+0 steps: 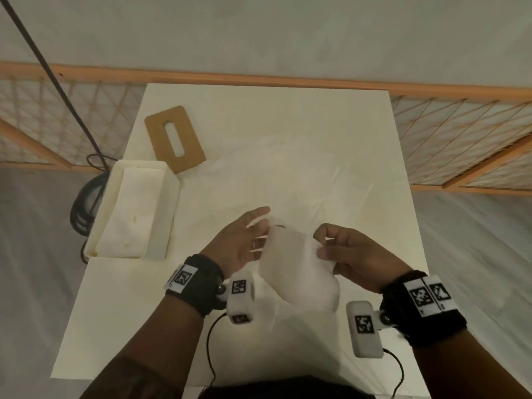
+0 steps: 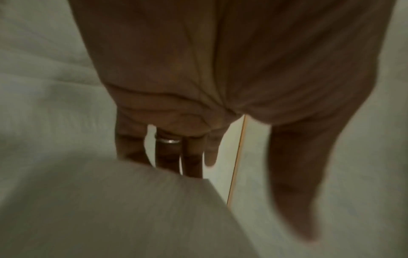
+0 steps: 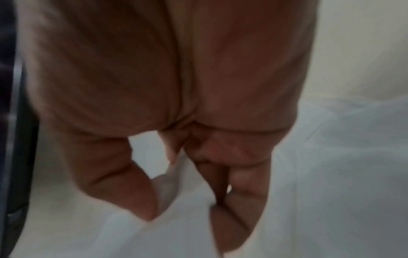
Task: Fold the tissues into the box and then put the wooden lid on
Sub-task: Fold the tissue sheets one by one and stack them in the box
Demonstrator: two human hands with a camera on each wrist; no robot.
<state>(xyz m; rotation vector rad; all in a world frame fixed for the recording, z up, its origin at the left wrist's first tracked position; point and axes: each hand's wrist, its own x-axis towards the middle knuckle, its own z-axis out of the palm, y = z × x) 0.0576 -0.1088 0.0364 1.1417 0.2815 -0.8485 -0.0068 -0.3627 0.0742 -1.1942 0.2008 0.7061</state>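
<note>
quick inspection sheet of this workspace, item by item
surface: white table, covered in a creased sheet
job's things: open box at left with tissues inside; wooden lid flat behind it; tissue held above the table
clutter: nothing seen
grippers: left hand open, fingers straight against the tissue; right hand pinches its edge
cables: black cable coiled left of the box; thin wires from wrist cameras
surroundings: wooden lattice rail beyond the table

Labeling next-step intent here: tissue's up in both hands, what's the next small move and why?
Probably close the left hand on the tissue edge and fold it. The right hand already pinches it, left fingers lie straight against it, and it hangs unfolded above the table; the box stays open, wooden lid aside.
</note>
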